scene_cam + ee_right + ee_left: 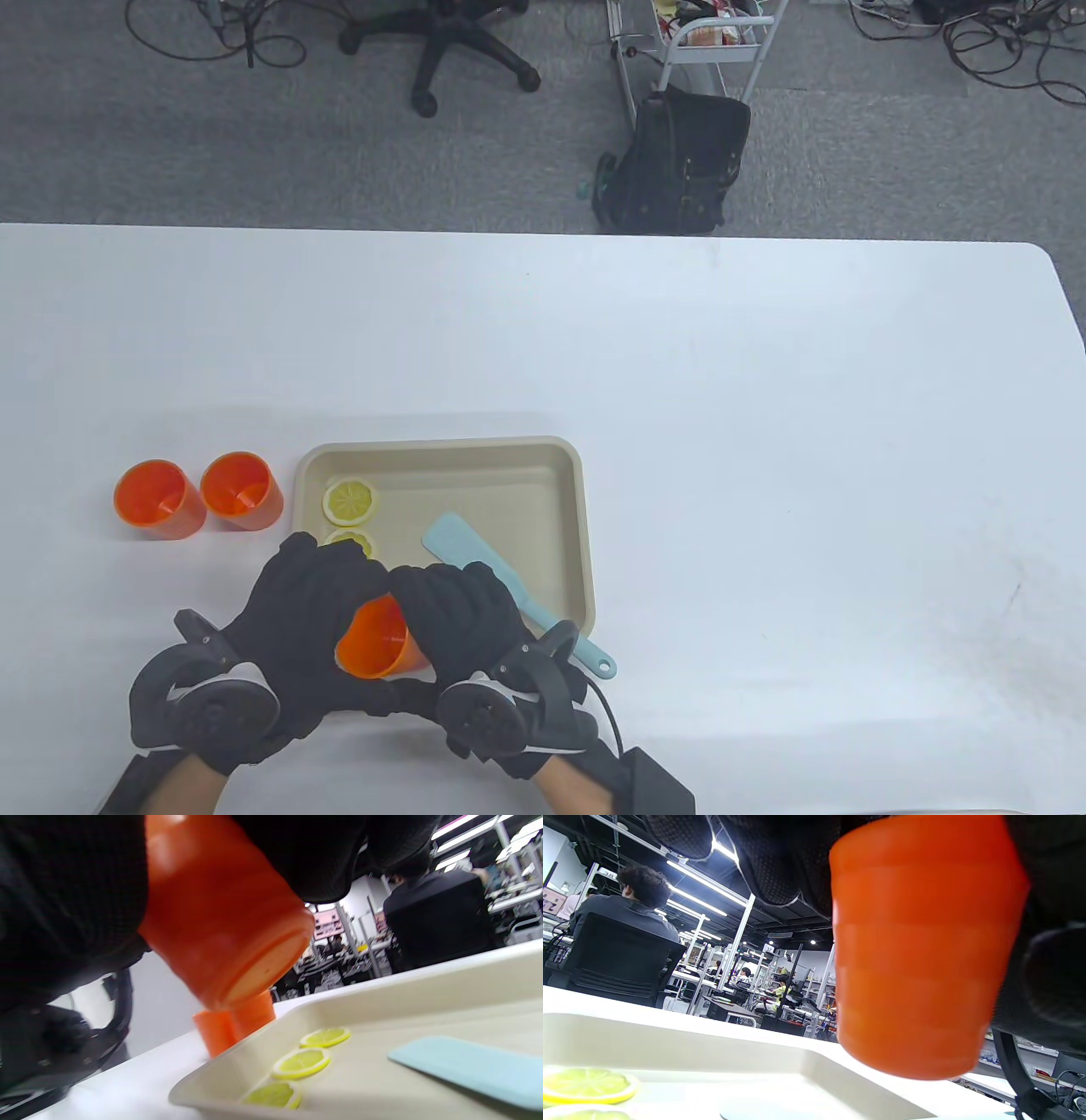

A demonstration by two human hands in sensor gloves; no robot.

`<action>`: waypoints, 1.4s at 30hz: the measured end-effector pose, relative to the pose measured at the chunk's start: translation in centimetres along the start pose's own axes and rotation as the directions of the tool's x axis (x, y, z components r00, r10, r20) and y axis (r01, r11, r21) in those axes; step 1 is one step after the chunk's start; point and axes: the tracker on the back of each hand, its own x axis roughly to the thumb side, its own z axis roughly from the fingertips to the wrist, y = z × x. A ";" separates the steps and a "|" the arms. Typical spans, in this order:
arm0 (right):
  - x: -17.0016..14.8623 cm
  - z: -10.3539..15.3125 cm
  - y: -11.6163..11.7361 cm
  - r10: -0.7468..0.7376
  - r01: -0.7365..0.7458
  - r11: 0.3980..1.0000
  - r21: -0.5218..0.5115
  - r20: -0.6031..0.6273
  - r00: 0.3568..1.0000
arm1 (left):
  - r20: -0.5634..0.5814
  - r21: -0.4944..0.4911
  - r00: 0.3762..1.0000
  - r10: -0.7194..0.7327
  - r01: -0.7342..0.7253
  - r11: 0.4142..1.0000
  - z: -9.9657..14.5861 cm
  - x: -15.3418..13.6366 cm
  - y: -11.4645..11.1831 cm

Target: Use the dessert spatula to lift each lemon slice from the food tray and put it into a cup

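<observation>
Gripping one orange cup (379, 643) between both hands, left hand (299, 608), right hand (458, 604), three lemon slices (301, 1062) and spatula (475, 553) in tray (568, 475)

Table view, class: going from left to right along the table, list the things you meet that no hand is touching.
Left orange cup → second orange cup → lemon slice in the beige food tray → light blue dessert spatula, its handle reaching past the tray's near right corner.
</observation>
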 end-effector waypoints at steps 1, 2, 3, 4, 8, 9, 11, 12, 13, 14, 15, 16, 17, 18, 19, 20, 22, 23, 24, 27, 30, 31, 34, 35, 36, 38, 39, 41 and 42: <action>0.0 0.0 0.1 0.011 -0.012 0.999 -0.042 -0.013 1.000 | -0.004 0.002 1.000 -0.007 0.007 1.000 -0.1 0.2 -0.1; 0.0 0.0 0.2 0.028 -0.028 0.999 -0.037 -0.020 0.999 | -0.015 -0.009 0.999 -0.031 0.030 0.999 -0.1 0.5 -0.2; 0.0 0.0 0.3 0.032 -0.033 0.999 -0.035 -0.023 0.999 | -0.018 -0.014 0.999 -0.050 0.050 0.999 -0.1 0.7 -0.2; 0.0 0.1 0.5 0.034 -0.035 0.998 -0.049 -0.032 0.999 | -0.020 -0.009 0.997 -0.078 0.078 0.997 -0.1 0.9 -0.3; -0.1 0.2 0.7 0.050 -0.054 0.994 -0.090 -0.046 0.998 | -0.027 0.007 0.995 -0.100 0.100 0.995 -0.1 1.2 -0.6; -0.1 0.2 0.8 0.047 -0.052 0.993 -0.101 -0.050 0.998 | -0.026 0.008 0.995 -0.095 0.095 0.995 -0.1 1.2 -0.6; -0.1 0.2 0.8 0.053 -0.058 0.993 -0.100 -0.053 0.997 | -0.026 0.015 0.996 -0.088 0.088 0.996 -0.1 1.2 -0.7; -0.1 0.2 0.7 0.057 -0.062 0.993 -0.098 -0.057 0.997 | -0.027 0.017 0.996 -0.083 0.084 0.996 -0.1 1.2 -0.7; -0.2 0.1 0.7 0.058 -0.064 0.993 -0.098 -0.060 0.996 | -0.027 0.018 0.996 -0.084 0.084 0.996 -0.1 1.2 -0.7; -0.3 0.1 0.6 0.067 -0.073 0.992 -0.099 -0.060 0.996 | -0.026 0.019 0.996 -0.083 0.084 0.996 -0.2 1.2 -0.7; -0.4 0.0 0.5 0.071 -0.077 0.992 -0.104 -0.058 0.996 | -0.025 0.019 0.997 -0.076 0.077 0.997 -0.2 1.2 -0.7; -0.5 -0.1 0.3 0.072 -0.079 0.992 -0.101 -0.064 0.995 | -0.023 0.017 0.998 -0.062 0.062 0.998 -0.3 1.1 -0.7; -0.7 -0.1 0.0 0.069 -0.075 0.993 -0.091 -0.071 0.995 | -0.021 0.014 0.999 -0.049 0.049 0.999 -0.3 1.0 -0.8; -0.9 -0.2 -0.2 0.051 -0.059 0.993 -0.100 -0.079 0.996 | -0.017 0.014 0.999 -0.039 0.040 0.999 -0.3 0.9 -0.7; -1.2 -0.2 -0.5 0.038 -0.049 0.992 -0.113 -0.093 0.995 | -0.020 0.016 0.999 -0.040 0.041 0.999 -0.3 0.9 -0.6; -1.6 -0.1 -0.8 0.030 -0.044 0.991 -0.127 -0.107 0.994 | -0.027 0.023 0.999 -0.042 0.042 0.999 -0.2 0.7 -0.5; -3.2 0.2 -2.1 -0.040 0.008 0.981 -0.196 -0.161 0.986 | -0.064 0.049 0.994 -0.090 0.093 0.994 0.0 0.1 -0.1; -3.8 0.3 -2.6 -0.076 0.036 0.976 -0.216 -0.179 0.981 | -0.077 0.050 0.991 -0.108 0.112 0.992 0.1 -0.2 0.0; -4.7 0.6 -3.2 -0.125 0.073 0.965 -0.251 -0.198 0.972 | -0.102 0.048 0.987 -0.123 0.129 0.991 0.2 -0.7 0.1; -7.1 1.3 -4.9 -0.217 0.127 0.936 -0.329 -0.253 0.943 | -0.163 0.040 0.977 -0.137 0.146 0.989 0.3 -2.1 0.1; -9.2 2.0 -5.8 -0.205 0.082 0.928 -0.363 -0.312 0.928 | -0.217 0.030 0.963 -0.162 0.172 0.985 0.5 -3.4 0.2; -10.4 2.4 -6.1 -0.199 0.053 0.924 -0.379 -0.359 0.912 | -0.241 0.027 0.956 -0.169 0.181 0.983 0.6 -3.9 0.2; -13.5 3.5 -6.7 -0.270 0.073 0.911 -0.407 -0.452 0.850 | -0.295 0.041 0.940 -0.170 0.190 0.981 1.0 -5.0 0.7; -14.4 3.9 -6.9 -0.306 0.093 0.903 -0.419 -0.477 0.824 | -0.310 0.047 0.936 -0.166 0.189 0.981 1.1 -5.3 0.9; -15.4 4.4 -7.2 -0.350 0.123 0.892 -0.436 -0.491 0.798 | -0.323 0.054 0.934 -0.153 0.179 0.982 1.3 -5.7 1.1; -16.7 5.1 -7.4 -0.371 0.109 0.880 -0.461 -0.528 0.764 | -0.345 0.069 0.929 -0.133 0.166 0.984 1.5 -6.3 1.4; -17.3 5.3 -7.4 -0.368 0.095 0.881 -0.464 -0.544 0.754 | -0.353 0.074 0.927 -0.126 0.162 0.984 1.6 -6.4 1.5; -18.6 5.6 -7.0 -0.387 0.096 0.879 -0.467 -0.581 0.717 | -0.376 0.081 0.919 -0.119 0.160 0.984 1.8 -7.0 1.7; -19.0 5.7 -6.7 -0.394 0.099 0.878 -0.468 -0.591 0.703 | -0.381 0.082 0.917 -0.119 0.162 0.983 1.9 -7.1 1.7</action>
